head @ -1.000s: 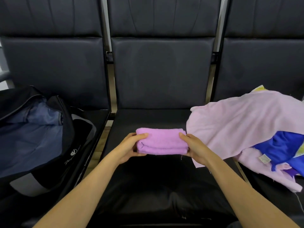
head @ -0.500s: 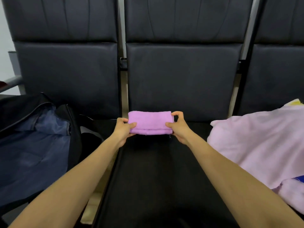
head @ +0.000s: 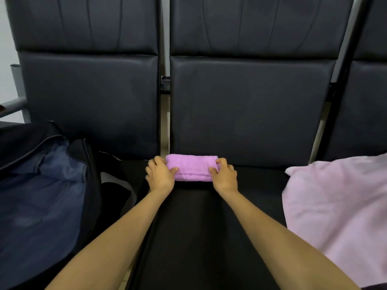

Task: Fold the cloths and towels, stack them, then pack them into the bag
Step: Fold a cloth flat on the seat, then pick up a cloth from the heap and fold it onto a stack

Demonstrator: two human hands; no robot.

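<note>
Head view looks down along two bare forearms to a folded purple towel (head: 191,168), a small thick oblong lying crosswise at the far, 12 o'clock end of the middle seat (head: 199,237), right at the foot of the dark backrest (head: 247,109). The left hand (head: 160,175) grips the towel's 9 o'clock end, with the thumb laid over the top and the fingers curled round the end. The right hand (head: 225,176) grips the 3 o'clock end the same way, thumb on top and fingers wrapped over the far edge. Between the two thumbs the towel's top face shows bare, with a fold line along its near side. Whether the towel bears fully on the cushion or is held a little off it, I cannot tell. At about 8 o'clock from the towel, on the neighbouring seat, a black bag (head: 41,195) lies with its mouth wide and its blue lining showing, near the left forearm but apart from the hand. At about 4 o'clock a pale pink towel (head: 335,216) lies spread and unfolded over the right-hand seat, well apart from the purple one, its edge near the right forearm
</note>
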